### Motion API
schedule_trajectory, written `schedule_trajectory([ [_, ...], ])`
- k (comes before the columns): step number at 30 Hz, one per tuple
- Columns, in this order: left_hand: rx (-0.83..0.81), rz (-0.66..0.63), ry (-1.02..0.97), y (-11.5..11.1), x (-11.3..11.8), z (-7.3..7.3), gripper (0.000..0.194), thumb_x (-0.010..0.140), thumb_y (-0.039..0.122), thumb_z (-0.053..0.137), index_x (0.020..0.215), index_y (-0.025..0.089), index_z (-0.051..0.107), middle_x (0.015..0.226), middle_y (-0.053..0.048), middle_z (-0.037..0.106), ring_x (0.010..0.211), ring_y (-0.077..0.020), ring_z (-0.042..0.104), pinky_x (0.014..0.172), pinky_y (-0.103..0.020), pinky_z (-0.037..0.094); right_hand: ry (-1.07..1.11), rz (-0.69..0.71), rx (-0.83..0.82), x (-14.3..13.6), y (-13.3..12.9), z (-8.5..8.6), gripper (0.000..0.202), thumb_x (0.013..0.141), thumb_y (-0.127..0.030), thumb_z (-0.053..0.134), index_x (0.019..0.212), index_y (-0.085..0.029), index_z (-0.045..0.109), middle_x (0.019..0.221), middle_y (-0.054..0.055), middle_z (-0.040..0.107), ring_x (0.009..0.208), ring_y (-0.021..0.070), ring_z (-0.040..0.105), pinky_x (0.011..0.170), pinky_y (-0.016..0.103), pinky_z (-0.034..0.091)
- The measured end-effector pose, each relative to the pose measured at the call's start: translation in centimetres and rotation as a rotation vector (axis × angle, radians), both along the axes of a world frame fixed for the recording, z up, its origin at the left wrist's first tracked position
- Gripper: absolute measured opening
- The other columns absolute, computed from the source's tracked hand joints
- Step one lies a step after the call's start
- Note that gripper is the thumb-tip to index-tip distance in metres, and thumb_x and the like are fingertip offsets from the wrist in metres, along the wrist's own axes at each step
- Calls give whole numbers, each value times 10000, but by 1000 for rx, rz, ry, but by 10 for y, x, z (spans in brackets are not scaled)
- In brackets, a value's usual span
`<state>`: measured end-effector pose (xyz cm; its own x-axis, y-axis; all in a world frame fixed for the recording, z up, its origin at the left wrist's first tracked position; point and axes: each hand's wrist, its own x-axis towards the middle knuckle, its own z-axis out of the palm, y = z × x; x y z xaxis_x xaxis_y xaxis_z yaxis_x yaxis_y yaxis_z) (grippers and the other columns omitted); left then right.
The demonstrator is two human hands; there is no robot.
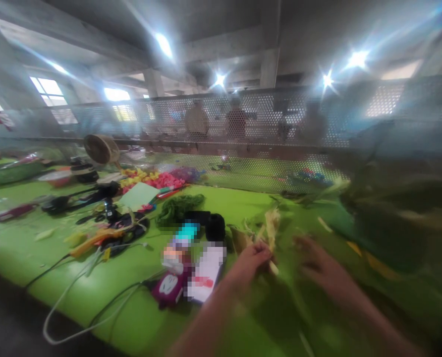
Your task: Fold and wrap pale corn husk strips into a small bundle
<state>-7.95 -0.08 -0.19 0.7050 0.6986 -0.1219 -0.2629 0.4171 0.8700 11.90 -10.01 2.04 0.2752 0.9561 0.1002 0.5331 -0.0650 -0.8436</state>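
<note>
The left hand [256, 260] has its fingers pinched shut on a bundle of pale dry husks [271, 228], over the right half of the green desk [120, 297]. The right hand [315, 263] is just beside it, fingers parted and blurred, seemingly holding nothing. Two phones [206, 272] and a purple box [169, 287] crowd the left forearm's outer side; bare desk lies behind the husks, up to the mesh panel [239, 171]. A dark green bag [388, 223] bounds the right. The front edge curves past a looping white cable [59, 307].
</note>
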Motion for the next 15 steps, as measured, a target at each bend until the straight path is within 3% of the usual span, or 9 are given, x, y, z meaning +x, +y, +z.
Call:
schedule_trajectory([
  [1, 16, -20, 20, -1, 1, -1, 331, 771, 424, 731, 874, 161, 561, 792, -27, 643, 569, -81, 566, 522, -192, 409, 92, 60, -5, -10, 0, 2, 602, 748, -318, 581, 1341, -241, 506, 1176, 68, 688, 887, 224, 682, 776, 360, 526],
  [3, 34, -31, 30, -1, 1, 0, 323, 783, 432, 716, 872, 163, 560, 793, -28, 641, 564, -82, 558, 509, -193, 393, 121, 88, -21, -21, -1, 8, 456, 758, -387, 605, 1183, -222, 627, 999, 52, 741, 860, 234, 686, 769, 356, 528],
  [5, 31, -10, 21, 0, -2, 1, 320, 776, 420, 726, 871, 166, 555, 782, -20, 631, 575, -82, 554, 529, -197, 401, 47, -30, 24, -20, -1, 15, 275, 742, -428, 605, 896, -227, 711, 837, 37, 746, 805, 247, 681, 752, 359, 526],
  [7, 16, 13, 15, 2, -5, 2, 318, 769, 401, 738, 878, 169, 550, 779, -11, 620, 585, -81, 556, 545, -196, 403, -8, -170, 86, -12, -1, 20, 226, 715, -444, 597, 725, -244, 701, 760, 33, 737, 773, 258, 676, 733, 363, 526],
  [10, 8, 35, 24, 5, -8, 0, 323, 769, 389, 741, 899, 162, 551, 775, -6, 608, 601, -79, 566, 562, -191, 402, -28, -266, 144, 4, -1, 21, 230, 682, -462, 598, 708, -259, 704, 754, 34, 744, 758, 268, 678, 717, 370, 533],
  [15, 24, 46, 55, 4, -6, -9, 323, 775, 394, 731, 901, 156, 554, 783, -15, 608, 625, -89, 572, 595, -206, 418, -197, -262, 86, 19, -1, 7, 317, 736, -511, 548, 814, -256, 718, 906, 62, 758, 844, 295, 690, 770, 425, 533],
])
